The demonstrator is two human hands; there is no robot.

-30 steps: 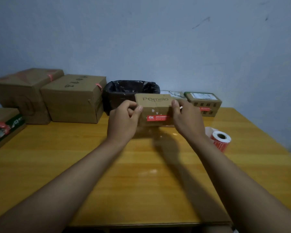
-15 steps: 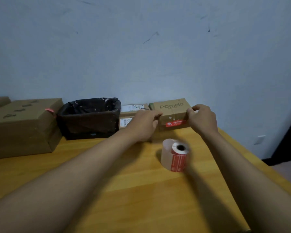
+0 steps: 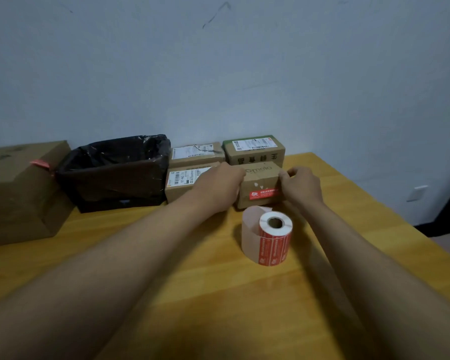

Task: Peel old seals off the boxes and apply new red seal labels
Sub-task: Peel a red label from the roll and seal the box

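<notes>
The table carried every item, and positions below are given relative to the box, a small brown carton at the far right of the table. A large carton stood well to the left of the box. A bin lined with a black bag stood between that carton and the box. Three parcels adjoined the box: one directly on its left, one behind and to the left, and a green-edged one directly behind. A roll of red labels stood upright just in front of the box. A red seal was stuck on the box's front face.

The left hand covered the left end of the box; its fingers were hidden behind the hand, so their grip could not be determined. The right hand gripped the right end, fingers curled over the top right corner.
</notes>
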